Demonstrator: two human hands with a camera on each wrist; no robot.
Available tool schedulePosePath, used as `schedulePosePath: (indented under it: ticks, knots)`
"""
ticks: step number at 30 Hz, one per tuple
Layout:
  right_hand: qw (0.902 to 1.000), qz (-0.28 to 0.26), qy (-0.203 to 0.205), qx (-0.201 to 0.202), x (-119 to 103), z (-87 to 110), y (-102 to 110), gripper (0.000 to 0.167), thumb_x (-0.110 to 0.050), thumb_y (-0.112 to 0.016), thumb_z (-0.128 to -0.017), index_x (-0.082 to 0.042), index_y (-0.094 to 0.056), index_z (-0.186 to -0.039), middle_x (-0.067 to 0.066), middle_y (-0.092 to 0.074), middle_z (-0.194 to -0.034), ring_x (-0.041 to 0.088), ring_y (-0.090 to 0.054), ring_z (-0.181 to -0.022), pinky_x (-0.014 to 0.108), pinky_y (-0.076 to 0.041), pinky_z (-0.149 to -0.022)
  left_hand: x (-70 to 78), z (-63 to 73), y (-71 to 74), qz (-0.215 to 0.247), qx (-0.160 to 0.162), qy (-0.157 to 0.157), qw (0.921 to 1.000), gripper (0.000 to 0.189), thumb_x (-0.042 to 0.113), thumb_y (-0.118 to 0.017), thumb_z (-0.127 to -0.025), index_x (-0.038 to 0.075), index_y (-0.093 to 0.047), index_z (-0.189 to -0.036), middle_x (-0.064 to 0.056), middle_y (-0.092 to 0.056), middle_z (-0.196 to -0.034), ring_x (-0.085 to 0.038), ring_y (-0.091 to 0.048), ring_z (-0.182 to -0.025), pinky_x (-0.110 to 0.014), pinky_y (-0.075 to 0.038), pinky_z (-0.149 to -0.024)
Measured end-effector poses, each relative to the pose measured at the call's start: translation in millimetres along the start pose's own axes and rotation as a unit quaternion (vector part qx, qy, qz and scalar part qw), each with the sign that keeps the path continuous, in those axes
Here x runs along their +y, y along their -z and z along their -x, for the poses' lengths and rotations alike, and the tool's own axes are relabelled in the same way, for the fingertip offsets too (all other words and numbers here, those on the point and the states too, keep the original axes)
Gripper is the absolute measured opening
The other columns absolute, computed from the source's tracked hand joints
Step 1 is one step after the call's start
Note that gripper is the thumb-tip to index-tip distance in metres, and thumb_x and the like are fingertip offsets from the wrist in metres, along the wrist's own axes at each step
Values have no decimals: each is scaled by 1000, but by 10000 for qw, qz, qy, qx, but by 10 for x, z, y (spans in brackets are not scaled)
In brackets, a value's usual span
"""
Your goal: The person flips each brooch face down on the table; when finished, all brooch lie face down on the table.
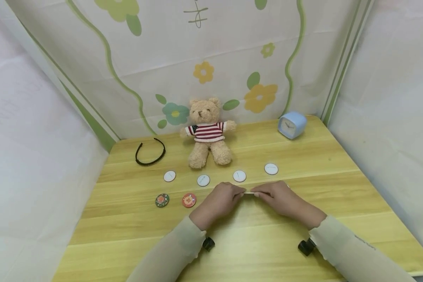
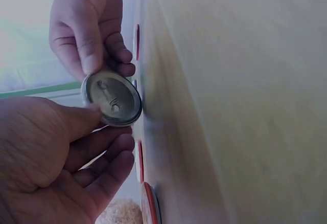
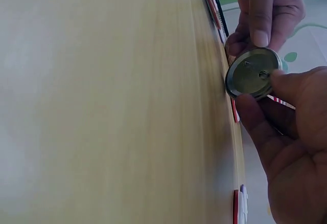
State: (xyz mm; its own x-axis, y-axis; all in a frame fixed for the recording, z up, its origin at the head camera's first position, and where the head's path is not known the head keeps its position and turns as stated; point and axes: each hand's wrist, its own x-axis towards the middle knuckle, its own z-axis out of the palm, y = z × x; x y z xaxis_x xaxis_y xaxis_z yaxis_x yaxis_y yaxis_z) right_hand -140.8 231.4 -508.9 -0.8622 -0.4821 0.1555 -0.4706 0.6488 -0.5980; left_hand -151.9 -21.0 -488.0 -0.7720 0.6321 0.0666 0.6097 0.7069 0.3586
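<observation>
The left hand (image 1: 220, 201) and the right hand (image 1: 280, 199) share one badge (image 2: 113, 97), each grip clamped on an opposite side of its rim between thumb and fingers. The badge is about midway between the left and right edges of the worktop (image 1: 253, 246), its metal back and pin showing in both wrist views; whether it touches the wood I cannot tell. Just beyond the hands, four white discs (image 1: 203, 180) lie in a loose row running across towards the right edge. Nearer the left edge, a green badge (image 1: 162, 200) and a red badge (image 1: 188, 200) lie flat, side by side but apart. A black hairband (image 1: 150, 163) lies near the far left corner, a teddy (image 1: 209, 133) sits by the middle of the far edge, and a blue clock (image 1: 297, 124) stands at the far right corner.
</observation>
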Motion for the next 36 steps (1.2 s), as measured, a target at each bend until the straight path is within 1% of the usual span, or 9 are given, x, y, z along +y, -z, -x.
schedulePosePath:
  ticks: [5,7,10,13,17,21,27,31,36]
  knots:
    - [9997,-153,-169,130,0,-17,-7,26,-18,-71,-108,-18,-81,-132,-6,-83,-113,4,-72,-92,29,-60,-78,11,-20,7,-47,247,72,9997,22,21,-64,-113,21,-84,-121,3,-84,-110,-11,-78,-99,-31,-64,-89]
    - [9995,-175,-203,148,6,-20,-12,29,-16,-73,-106,-18,-79,-135,-7,-83,-110,2,-70,-89,26,-59,-77,7,-31,0,-64,324,99,9994,21,21,-64,-112,22,-84,-114,5,-84,-105,-11,-78,-95,-32,-63,-86]
    - [9995,-227,-180,112,11,-22,-16,38,-13,-77,-103,-19,-75,-141,-8,-83,-110,1,-73,-95,26,-62,-81,-2,-49,-18,-65,392,168,9991,20,19,-64,-112,23,-84,-110,7,-83,-101,-9,-77,-93,-31,-62,-84]
    - [9993,-334,-144,41,8,-26,-21,44,-9,-80,-100,-20,-72,-141,-10,-80,-110,4,-75,-100,27,-64,-85,-4,-57,-38,37,420,295,9987,19,18,-66,-111,22,-84,-116,7,-83,-106,-9,-77,-96,-29,-62,-85]
    - [9989,-457,-110,-1,11,-33,-25,39,-5,-81,-98,-23,-75,-132,-11,-78,-111,4,-73,-98,28,-64,-85,10,-53,-58,110,446,402,9981,20,18,-68,-110,21,-78,-126,3,-82,-103,-9,-75,-89,-28,-60,-80]
    - [9992,-369,-126,34,27,-25,-33,33,-5,-82,-97,-23,-78,-125,-10,-78,-112,3,-72,-97,28,-63,-85,12,-47,-80,214,425,412,9980,21,18,-72,-107,22,-72,-127,4,-78,-93,-7,-68,-81,-27,-56,-75]
    - [9987,-467,-191,57,81,-8,-59,37,-4,-84,-95,-24,-80,-126,-11,-79,-112,4,-72,-97,28,-64,-87,-14,-53,-130,493,295,444,9974,24,20,-81,-101,22,-76,-124,8,-78,-100,-6,-68,-88,-30,-58,-86]
    - [9987,-503,-109,43,109,-17,-59,40,-5,-85,-95,-26,-80,-128,-11,-79,-114,4,-72,-98,28,-63,-88,-27,-68,-149,515,285,424,9974,22,20,-82,-100,23,-79,-121,10,-78,-103,-7,-69,-93,-32,-59,-91]
    - [9991,-411,62,-47,115,-31,-39,41,-5,-85,-94,-23,-80,-131,-7,-80,-122,5,-74,-100,27,-63,-87,-35,-89,-162,570,201,322,9977,19,20,-82,-100,22,-80,-119,10,-80,-108,-6,-72,-101,-29,-59,-95]
